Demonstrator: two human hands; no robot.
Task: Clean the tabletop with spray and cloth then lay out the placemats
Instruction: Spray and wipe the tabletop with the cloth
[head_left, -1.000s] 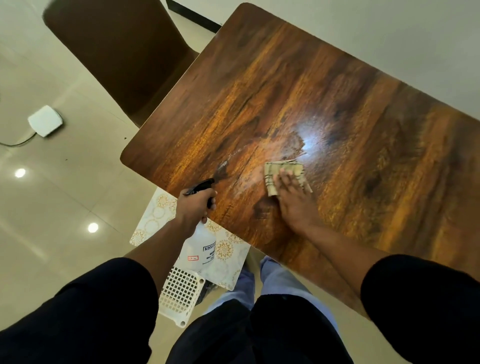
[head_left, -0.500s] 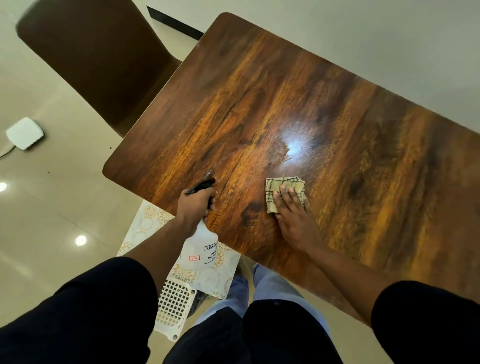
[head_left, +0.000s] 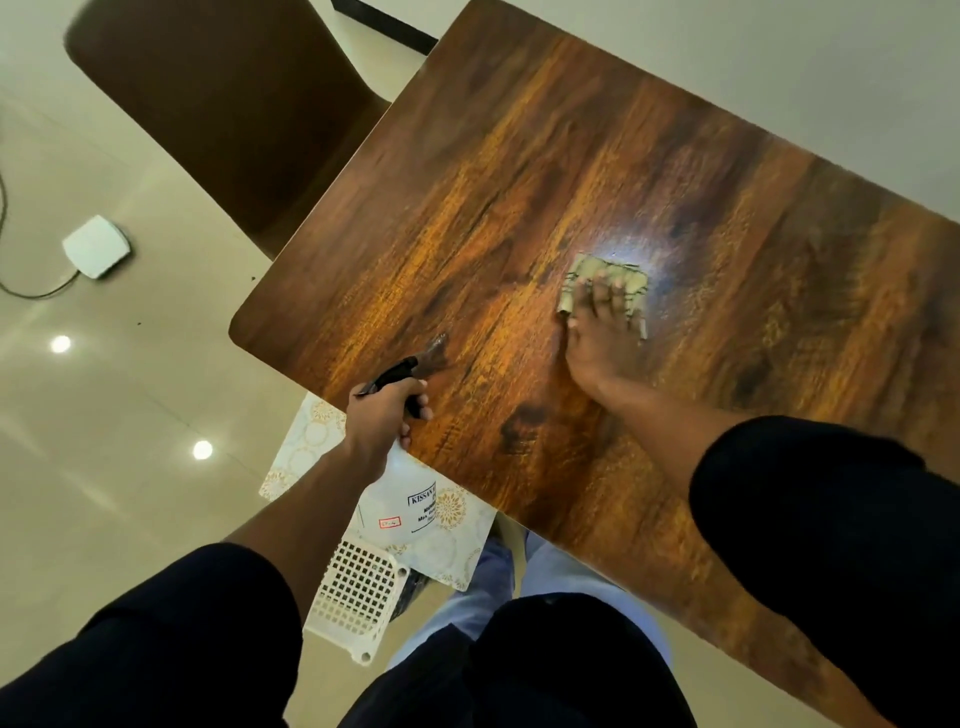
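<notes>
Head view shows the right hand (head_left: 602, 332), fingers spread, pressing the cloth (head_left: 608, 283) flat mid-tabletop (head_left: 675, 182), the left hand (head_left: 382, 415) wrapped around the spray bottle (head_left: 402, 499) off its near-left corner, above placemats (head_left: 457, 540) and a white basket (head_left: 358, 597), a brown chair (head_left: 234, 114) beyond.

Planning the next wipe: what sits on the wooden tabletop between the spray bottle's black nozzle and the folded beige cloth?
Nothing: in the head view, only bare brown wooden tabletop lies between the black nozzle and the beige cloth.
</notes>
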